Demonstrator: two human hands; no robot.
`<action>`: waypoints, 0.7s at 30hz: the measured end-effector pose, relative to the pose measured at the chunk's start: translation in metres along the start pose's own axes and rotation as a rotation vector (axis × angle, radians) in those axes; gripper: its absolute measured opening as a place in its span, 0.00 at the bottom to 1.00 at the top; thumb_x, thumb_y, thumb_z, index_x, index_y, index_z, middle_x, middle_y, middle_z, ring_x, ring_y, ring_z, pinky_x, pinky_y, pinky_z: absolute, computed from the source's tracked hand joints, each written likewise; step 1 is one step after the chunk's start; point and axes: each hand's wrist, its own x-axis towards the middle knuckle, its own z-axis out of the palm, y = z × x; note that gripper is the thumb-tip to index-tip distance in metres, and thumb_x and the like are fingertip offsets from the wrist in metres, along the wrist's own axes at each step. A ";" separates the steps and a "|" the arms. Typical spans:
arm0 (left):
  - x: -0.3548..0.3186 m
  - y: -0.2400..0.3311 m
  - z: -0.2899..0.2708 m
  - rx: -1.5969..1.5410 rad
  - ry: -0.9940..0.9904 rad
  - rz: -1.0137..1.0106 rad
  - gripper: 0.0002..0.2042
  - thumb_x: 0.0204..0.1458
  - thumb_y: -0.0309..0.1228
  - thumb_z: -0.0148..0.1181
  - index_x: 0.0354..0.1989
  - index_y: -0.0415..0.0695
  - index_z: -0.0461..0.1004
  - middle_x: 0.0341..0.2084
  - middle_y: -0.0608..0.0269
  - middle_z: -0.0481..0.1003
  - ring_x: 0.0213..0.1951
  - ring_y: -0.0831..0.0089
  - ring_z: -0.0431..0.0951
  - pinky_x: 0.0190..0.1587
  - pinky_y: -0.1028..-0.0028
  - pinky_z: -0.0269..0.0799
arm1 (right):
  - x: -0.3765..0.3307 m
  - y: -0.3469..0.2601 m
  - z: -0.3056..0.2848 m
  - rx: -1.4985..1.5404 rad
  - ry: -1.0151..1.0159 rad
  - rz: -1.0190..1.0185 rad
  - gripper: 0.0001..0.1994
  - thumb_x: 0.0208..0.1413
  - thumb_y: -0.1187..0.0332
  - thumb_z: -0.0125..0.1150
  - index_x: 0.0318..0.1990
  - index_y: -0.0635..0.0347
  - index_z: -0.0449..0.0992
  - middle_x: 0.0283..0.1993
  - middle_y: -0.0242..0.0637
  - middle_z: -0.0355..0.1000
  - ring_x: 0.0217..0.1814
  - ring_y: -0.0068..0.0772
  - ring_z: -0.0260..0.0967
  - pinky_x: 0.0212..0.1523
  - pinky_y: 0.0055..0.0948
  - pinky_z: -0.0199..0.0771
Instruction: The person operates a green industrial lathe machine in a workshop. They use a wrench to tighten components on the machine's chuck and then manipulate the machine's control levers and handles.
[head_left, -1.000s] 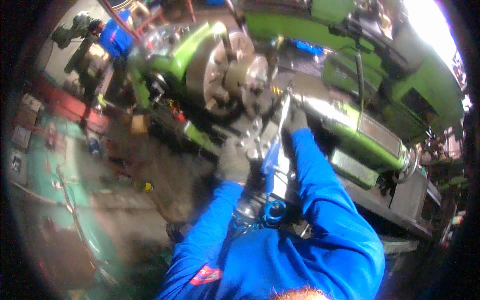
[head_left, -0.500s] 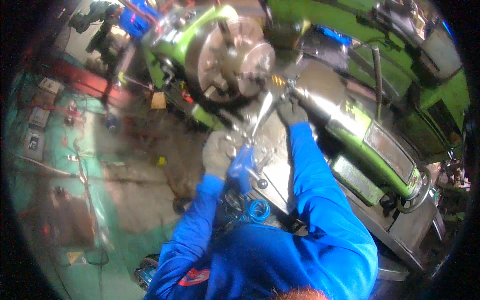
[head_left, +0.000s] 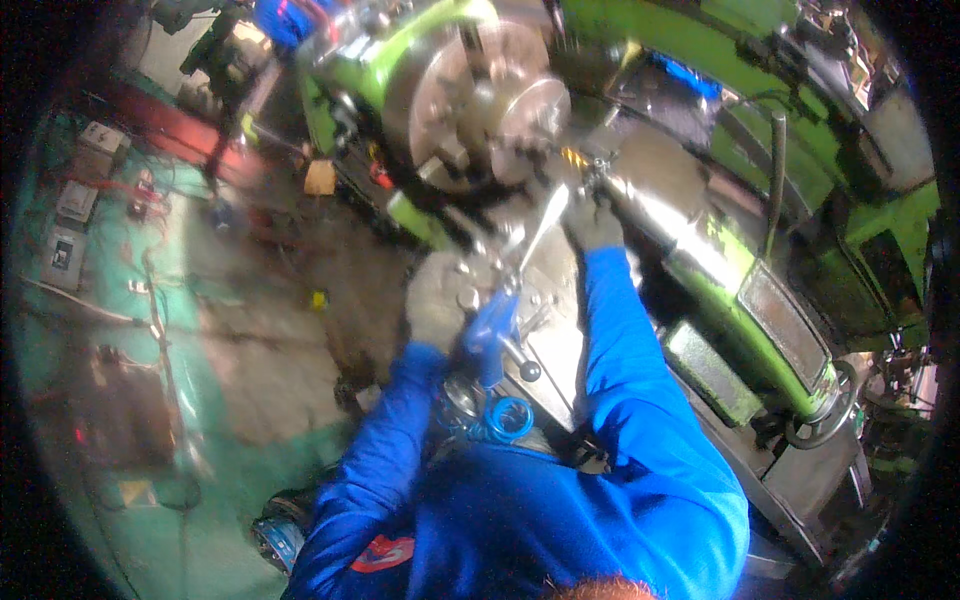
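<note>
My left hand (head_left: 436,300), in a grey work glove, is at the left side of the lathe carriage (head_left: 550,260), curled beside a round metal knob (head_left: 468,298). What it grips is hidden. My right hand (head_left: 596,222), gloved too, reaches to the drill chuck (head_left: 597,172) at the tailstock quill (head_left: 650,215); its fingers blur into the dark metal. A yellowish twist drill (head_left: 573,157) points from there toward a round metal workpiece (head_left: 532,112) in the big lathe chuck (head_left: 440,110). Between my hands lies a blue air gun (head_left: 490,330) with a pale pointed nozzle.
A ball-ended lever (head_left: 530,371) and a coiled blue hose (head_left: 508,420) are close to my body. The green tailstock (head_left: 750,300) with its handwheel (head_left: 835,410) extends to the right. Grey boxes (head_left: 75,200) and cables are on the green floor at left.
The whole view has shifted, so the machine appears slightly farther right. Both hands stay at about the same places on the lathe.
</note>
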 end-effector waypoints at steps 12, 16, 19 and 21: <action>0.012 0.024 0.011 -0.008 -0.083 0.016 0.15 0.52 0.38 0.60 0.43 0.42 0.74 0.34 0.57 0.76 0.38 0.68 0.76 0.43 0.69 0.74 | 0.125 0.136 0.211 -1.807 0.633 -0.085 0.24 0.70 0.54 0.34 0.68 0.50 0.62 0.75 0.50 0.52 0.78 0.65 0.44 0.77 0.49 0.45; -0.005 0.052 -0.016 0.218 -0.044 0.089 0.16 0.52 0.40 0.62 0.42 0.42 0.74 0.34 0.58 0.76 0.37 0.69 0.76 0.43 0.69 0.74 | 0.080 0.059 0.138 -0.488 0.143 -0.185 0.23 0.69 0.57 0.36 0.67 0.53 0.61 0.74 0.48 0.52 0.76 0.62 0.47 0.73 0.51 0.52; 0.006 0.051 -0.009 0.223 -0.084 0.187 0.17 0.50 0.41 0.66 0.41 0.43 0.74 0.34 0.59 0.75 0.38 0.66 0.76 0.43 0.68 0.73 | 0.074 0.068 0.108 -0.026 0.030 -0.085 0.22 0.68 0.60 0.38 0.65 0.56 0.62 0.71 0.49 0.55 0.73 0.58 0.51 0.69 0.50 0.58; 0.005 0.057 -0.004 0.032 -0.074 -0.070 0.21 0.53 0.51 0.59 0.39 0.43 0.75 0.34 0.54 0.75 0.37 0.57 0.77 0.41 0.63 0.74 | 0.071 0.067 0.093 0.017 0.025 -0.055 0.21 0.68 0.61 0.39 0.64 0.57 0.63 0.69 0.49 0.57 0.72 0.57 0.53 0.68 0.49 0.59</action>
